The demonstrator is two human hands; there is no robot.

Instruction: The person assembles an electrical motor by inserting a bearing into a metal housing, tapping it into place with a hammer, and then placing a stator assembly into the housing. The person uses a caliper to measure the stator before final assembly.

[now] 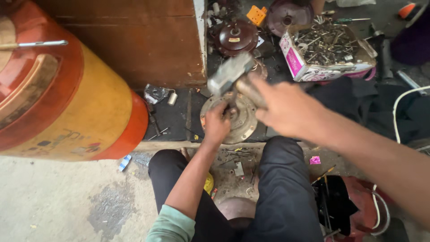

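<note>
Metal disc (239,118) sits under the left hand (217,123) gripping it; right hand (286,107) clutches a hammer (230,74) above

A large orange-and-yellow drum (67,89) lies at left. Far right, a torn cardboard box of metal scrap (329,47); beside it, two dark maroon round motor covers (236,36).

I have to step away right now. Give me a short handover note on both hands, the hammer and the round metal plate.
Right hand: gripping the hammer by its handle, head raised above the plate.
Left hand: resting on the round metal plate, holding something at its centre; what exactly is hidden by the fingers.
The plate lies flat on the dark mat, between the knees and the box of metal parts.
Done: plate steadied, hammer lifted.
Left: I cannot tell how far the hammering has come.
</note>
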